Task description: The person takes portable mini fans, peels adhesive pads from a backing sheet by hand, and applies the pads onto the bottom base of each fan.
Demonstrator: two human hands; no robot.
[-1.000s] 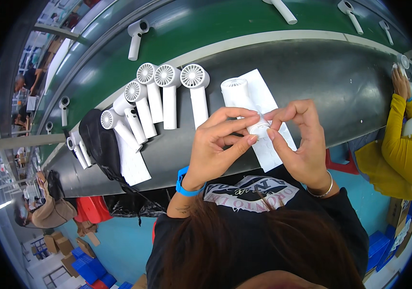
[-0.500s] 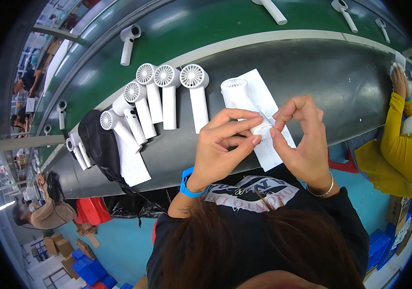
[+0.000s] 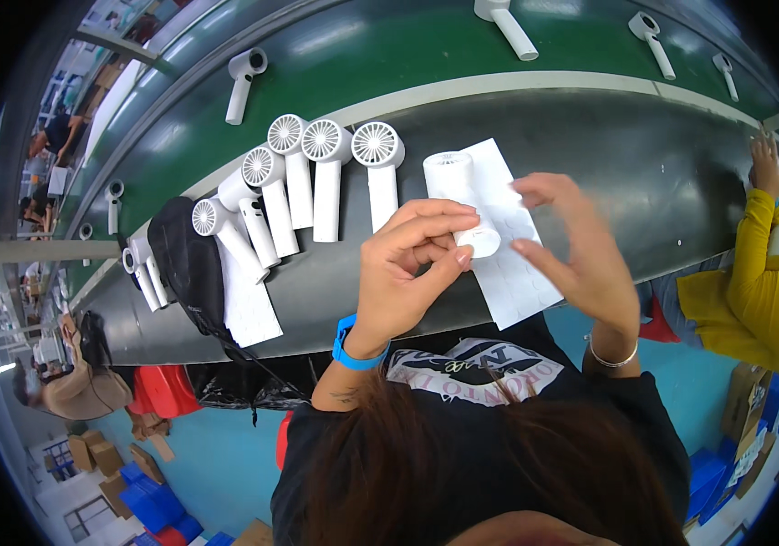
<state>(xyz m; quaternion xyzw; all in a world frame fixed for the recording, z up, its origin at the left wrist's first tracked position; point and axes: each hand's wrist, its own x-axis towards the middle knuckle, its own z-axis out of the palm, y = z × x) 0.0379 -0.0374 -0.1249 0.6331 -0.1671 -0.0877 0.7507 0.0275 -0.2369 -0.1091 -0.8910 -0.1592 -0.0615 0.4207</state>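
Observation:
A white handheld fan (image 3: 451, 179) lies with its round grille end away from me and the base of its handle toward me. My left hand (image 3: 414, 259) grips that handle close to its base, thumb and fingers closed around it. To the right, my right hand (image 3: 571, 246) is lifted off the fan, thumb and fingers apart and a little blurred, with nothing seen between them. Under the fan and between my hands lies a white sheet (image 3: 519, 282) with faint round outlines, perhaps stickers.
Several white handheld fans (image 3: 324, 182) stand in a row at left on the dark bench (image 3: 608, 155). A black bag (image 3: 184, 264) lies over another white sheet (image 3: 253, 305). Beyond runs a green belt (image 3: 371, 45) carrying spaced fans. A co-worker in a yellow sleeve (image 3: 753, 237) works at right.
My right hand has pulled away from the handle's base and its fingers have spread. My left hand keeps its hold on the fan. The co-worker's hand at right has moved.

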